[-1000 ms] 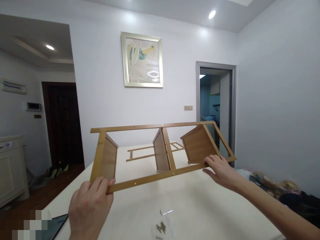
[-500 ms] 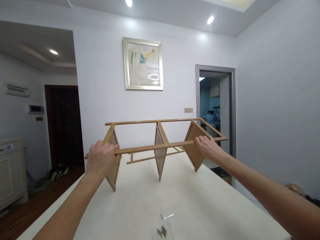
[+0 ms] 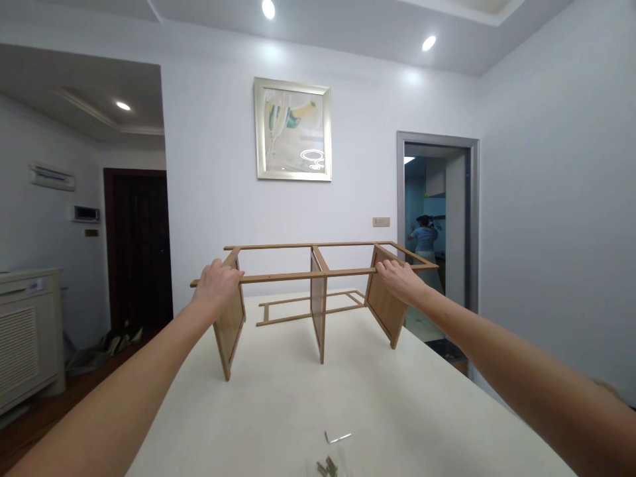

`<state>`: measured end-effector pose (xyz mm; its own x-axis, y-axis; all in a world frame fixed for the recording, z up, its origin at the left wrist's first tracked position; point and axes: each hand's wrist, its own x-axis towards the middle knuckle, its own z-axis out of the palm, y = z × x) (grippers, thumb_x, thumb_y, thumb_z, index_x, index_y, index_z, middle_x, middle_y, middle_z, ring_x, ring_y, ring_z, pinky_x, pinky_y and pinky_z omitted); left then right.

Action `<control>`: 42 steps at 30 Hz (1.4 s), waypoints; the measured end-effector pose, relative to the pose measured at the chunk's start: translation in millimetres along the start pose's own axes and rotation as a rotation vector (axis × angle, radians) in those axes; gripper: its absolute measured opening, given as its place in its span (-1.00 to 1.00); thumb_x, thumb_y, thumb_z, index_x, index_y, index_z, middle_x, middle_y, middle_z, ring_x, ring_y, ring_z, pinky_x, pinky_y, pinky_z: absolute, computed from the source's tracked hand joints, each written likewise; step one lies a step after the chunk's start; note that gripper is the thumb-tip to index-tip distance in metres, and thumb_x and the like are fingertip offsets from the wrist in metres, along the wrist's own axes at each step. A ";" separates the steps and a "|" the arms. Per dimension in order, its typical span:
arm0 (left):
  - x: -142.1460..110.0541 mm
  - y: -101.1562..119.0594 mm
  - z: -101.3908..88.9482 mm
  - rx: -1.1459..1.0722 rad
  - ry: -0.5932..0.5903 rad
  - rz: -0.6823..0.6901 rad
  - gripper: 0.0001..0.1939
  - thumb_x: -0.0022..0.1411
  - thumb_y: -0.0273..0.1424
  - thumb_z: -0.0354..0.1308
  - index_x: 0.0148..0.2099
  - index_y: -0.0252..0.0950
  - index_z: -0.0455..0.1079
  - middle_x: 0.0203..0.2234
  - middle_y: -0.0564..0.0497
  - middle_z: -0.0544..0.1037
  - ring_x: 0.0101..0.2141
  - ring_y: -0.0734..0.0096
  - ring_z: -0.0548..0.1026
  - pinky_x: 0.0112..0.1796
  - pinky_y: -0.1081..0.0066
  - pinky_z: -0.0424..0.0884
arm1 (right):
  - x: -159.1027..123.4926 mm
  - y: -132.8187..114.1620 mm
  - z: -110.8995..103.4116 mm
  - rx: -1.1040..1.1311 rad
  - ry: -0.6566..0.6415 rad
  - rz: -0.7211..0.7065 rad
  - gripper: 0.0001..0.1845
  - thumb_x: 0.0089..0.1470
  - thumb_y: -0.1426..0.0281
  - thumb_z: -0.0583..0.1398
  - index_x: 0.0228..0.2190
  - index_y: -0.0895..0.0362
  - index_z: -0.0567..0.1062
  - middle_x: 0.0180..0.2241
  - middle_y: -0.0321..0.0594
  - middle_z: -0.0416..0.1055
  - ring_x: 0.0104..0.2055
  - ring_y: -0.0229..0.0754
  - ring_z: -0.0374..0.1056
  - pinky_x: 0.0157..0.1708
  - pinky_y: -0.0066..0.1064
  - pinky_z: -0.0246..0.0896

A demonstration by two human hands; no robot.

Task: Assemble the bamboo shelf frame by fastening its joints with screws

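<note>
Head view: a wooden shelf frame gripped at two places over the tabletop

The fingers of the left hand are curled over the near rail toward its left end, beside the left panel. The fingers of the right hand clasp the same rail farther right, at the top of the right panel. Between them, the middle panel hangs down from the rails; whether the panels' lower corners touch the surface, I cannot tell.

Behind and below, a second ladder-like wooden frame lies flat at the far side of the tabletop. At the near edge sits an L-shaped hex key, and just nearer, a group of screws with clear plastic around them. Farther off, a framed picture hangs on the wall, and a person stands beyond the doorway at right.
</note>
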<state>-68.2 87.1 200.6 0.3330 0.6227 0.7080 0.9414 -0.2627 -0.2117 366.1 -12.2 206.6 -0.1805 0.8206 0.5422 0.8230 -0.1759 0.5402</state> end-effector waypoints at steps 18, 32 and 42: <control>13.2 -5.2 -3.3 0.034 -0.048 0.016 -0.59 0.31 -0.35 -0.14 -0.24 -0.36 0.55 -0.47 -0.28 0.52 -0.28 -0.01 0.37 -0.32 0.24 0.21 | 9.4 4.5 -8.9 0.039 -0.032 0.010 -0.71 0.22 0.62 -0.09 -0.08 0.23 0.29 -0.07 0.12 0.34 -0.02 0.03 0.29 -0.14 -0.22 0.17; 10.7 -10.2 8.6 0.024 0.024 0.019 -0.75 0.24 -0.36 -0.02 -0.24 -0.31 0.48 -0.34 -0.23 0.56 -0.21 -0.01 0.33 -0.25 0.20 0.20 | 17.2 4.6 -2.1 0.107 0.029 0.019 -0.72 0.20 0.63 -0.04 -0.09 0.22 0.31 -0.12 0.08 0.40 -0.06 0.00 0.33 -0.15 -0.27 0.13; -80.2 6.6 59.1 -0.328 0.574 -0.344 -0.55 0.27 -0.24 -0.01 0.11 -0.39 0.17 -0.01 -0.28 0.31 0.08 0.02 0.24 0.08 0.07 0.17 | -24.3 -2.2 47.4 0.365 0.351 0.224 -0.66 0.19 0.53 -0.07 -0.01 0.22 0.27 0.00 0.13 0.26 0.07 0.10 0.13 0.05 -0.06 -0.01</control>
<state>-85.5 78.9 102.6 -0.1433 0.2500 0.9576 0.8928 -0.3849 0.2341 394.3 -6.0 161.7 -0.0969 0.5432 0.8340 0.9840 -0.0738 0.1624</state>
